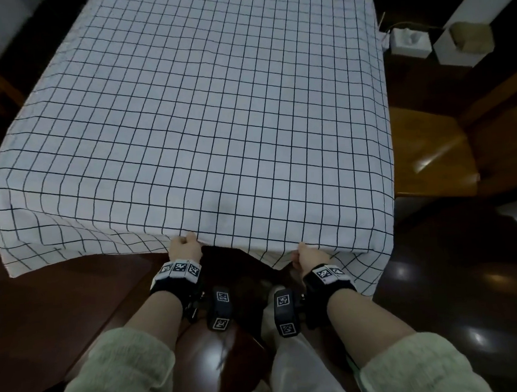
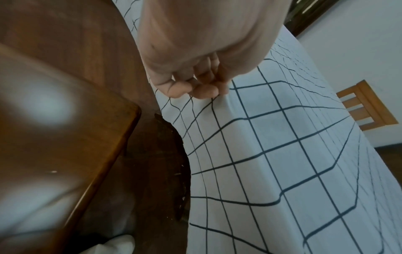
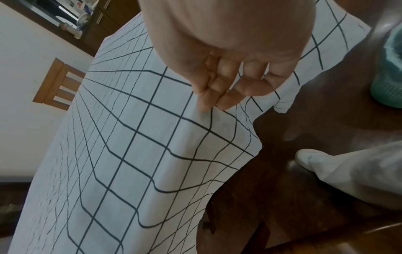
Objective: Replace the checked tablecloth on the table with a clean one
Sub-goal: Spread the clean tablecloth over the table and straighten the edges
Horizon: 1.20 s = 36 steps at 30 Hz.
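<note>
Two bare hands pinch the near hem of one white checked tablecloth [image 1: 201, 113], soft cloth with a thin dark grid draped flat over the square table, left hand [image 1: 184, 248] and right hand [image 1: 309, 257] gripping apart, with two glossy wooden chairs [image 1: 433, 151] nearby.

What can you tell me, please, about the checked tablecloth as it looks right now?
The tablecloth is thin white fabric with a grid of dark lines. It lies spread over the whole tabletop, mostly smooth, and its edges hang down the sides. A faint grey smudge shows near the front edge. At that edge the left hand and the right hand each pinch the cloth, and small folds gather at each grip. Nothing stands on it.
</note>
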Available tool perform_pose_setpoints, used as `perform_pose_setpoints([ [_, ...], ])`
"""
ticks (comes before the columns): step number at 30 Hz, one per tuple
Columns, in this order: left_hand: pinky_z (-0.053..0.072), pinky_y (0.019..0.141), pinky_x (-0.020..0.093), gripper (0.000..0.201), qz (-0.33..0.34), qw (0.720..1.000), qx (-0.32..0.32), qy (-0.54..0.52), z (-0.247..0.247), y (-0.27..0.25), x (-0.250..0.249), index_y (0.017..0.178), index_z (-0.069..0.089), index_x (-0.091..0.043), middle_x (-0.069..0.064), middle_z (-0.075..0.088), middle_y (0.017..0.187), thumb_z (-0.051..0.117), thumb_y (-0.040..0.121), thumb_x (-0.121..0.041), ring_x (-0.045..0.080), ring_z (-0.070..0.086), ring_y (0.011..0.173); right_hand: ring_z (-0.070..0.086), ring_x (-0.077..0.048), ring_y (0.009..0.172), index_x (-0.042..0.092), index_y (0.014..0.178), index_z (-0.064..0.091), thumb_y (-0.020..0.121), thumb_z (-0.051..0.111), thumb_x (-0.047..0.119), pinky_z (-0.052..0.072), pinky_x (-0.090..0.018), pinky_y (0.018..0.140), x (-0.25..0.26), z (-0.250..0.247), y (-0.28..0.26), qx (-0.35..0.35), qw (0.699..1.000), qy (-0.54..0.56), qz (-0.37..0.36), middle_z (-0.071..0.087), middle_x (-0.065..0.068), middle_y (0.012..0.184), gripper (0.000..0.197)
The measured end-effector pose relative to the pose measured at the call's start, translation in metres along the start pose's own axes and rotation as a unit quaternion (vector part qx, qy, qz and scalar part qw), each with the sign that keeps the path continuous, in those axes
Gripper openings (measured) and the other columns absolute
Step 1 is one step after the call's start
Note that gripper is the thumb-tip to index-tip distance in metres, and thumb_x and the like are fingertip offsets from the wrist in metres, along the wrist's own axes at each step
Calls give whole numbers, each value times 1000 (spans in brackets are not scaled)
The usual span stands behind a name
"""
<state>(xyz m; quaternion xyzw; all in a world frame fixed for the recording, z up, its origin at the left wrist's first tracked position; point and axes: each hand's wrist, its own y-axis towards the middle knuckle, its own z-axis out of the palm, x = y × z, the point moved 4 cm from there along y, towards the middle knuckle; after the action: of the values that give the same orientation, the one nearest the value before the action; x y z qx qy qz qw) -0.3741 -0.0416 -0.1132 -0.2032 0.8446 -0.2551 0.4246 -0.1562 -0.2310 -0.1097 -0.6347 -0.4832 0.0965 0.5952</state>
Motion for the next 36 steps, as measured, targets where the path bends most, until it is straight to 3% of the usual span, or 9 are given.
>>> perform_pose_setpoints([
  [5, 52, 78, 48, 26, 13, 1000, -7, 6, -7, 0, 7, 77, 53, -5, 25, 67, 86, 50, 91, -27, 39, 63, 78, 54, -21, 86, 18, 64, 49, 100, 41, 23, 49, -37, 94, -4, 4, -6, -8, 1000, -3, -16, 53, 0, 71, 37],
  [12, 36, 52, 26, 26, -4, 1000, 21, -5, -18, -13, 11, 86, 53, -3, 17, 63, 84, 47, 97, -26, 24, 51, 58, 66, -32, 80, 11, 61, 64, 96, 47, 32, 55, -43, 85, -27, 5, -3, -51, 998, -5, -28, 70, -14, 80, 44],
  [16, 36, 50, 27, 31, -66, 995, 59, -41, -21, -14, 18, 116, 54, 0, 12, 59, 81, 37, 102, -22, 23, 51, 58, 58, -27, 68, 4, 71, 58, 98, 42, 34, 50, -36, 67, -28, -1, -6, -86, 995, 23, -46, 63, -14, 72, 44],
  [18, 50, 65, 36, 37, -97, 990, 85, -56, -25, -18, 22, 131, 46, 4, 21, 61, 96, 34, 102, -16, 32, 61, 77, 51, -24, 56, 2, 82, 55, 100, 40, 27, 42, -30, 54, -26, -7, -11, -100, 993, 45, -41, 54, -11, 64, 34],
  [20, 50, 84, 43, 39, -121, 986, 105, -51, -31, -27, 29, 138, 38, 4, 24, 58, 119, 35, 102, -11, 38, 59, 108, 49, -20, 53, -1, 99, 58, 100, 40, 23, 38, -25, 47, -26, -14, -18, -96, 994, 43, -31, 54, -8, 63, 30],
  [25, 42, 98, 44, 41, -101, 987, 126, 6, -40, -59, 43, 140, 35, 4, 23, 50, 134, 38, 102, -10, 38, 52, 122, 54, -18, 60, -4, 119, 56, 100, 42, 22, 39, -26, 50, -32, -24, -32, -71, 997, 29, -19, 57, -6, 69, 35],
  [28, 52, 64, 26, 38, -77, 984, 150, 52, -42, -76, 50, 138, 39, 0, 20, 56, 129, 39, 102, -11, 34, 61, 109, 53, -15, 58, -7, 120, 56, 99, 43, 14, 42, -25, 51, -36, -26, -40, -43, 998, -24, -50, 54, -4, 71, 33],
  [31, 36, 28, 16, 36, -55, 980, 175, 78, -41, -93, 57, 136, 41, -2, 19, 60, 125, 38, 102, -13, 21, 57, 67, 48, -17, 54, -2, 89, 59, 94, 45, 5, 35, -24, 48, -45, -37, -57, -64, 997, -9, -37, 55, -8, 67, 17],
  [36, 39, 37, 23, 34, -48, 983, 168, 64, -27, -119, 53, 133, 45, -4, 15, 64, 118, 39, 102, -16, 15, 53, 59, 50, -12, 57, 12, 74, 49, 99, 39, 9, 41, -21, 48, -46, -53, -61, -11, 996, -51, -69, 51, -4, 70, 27],
])
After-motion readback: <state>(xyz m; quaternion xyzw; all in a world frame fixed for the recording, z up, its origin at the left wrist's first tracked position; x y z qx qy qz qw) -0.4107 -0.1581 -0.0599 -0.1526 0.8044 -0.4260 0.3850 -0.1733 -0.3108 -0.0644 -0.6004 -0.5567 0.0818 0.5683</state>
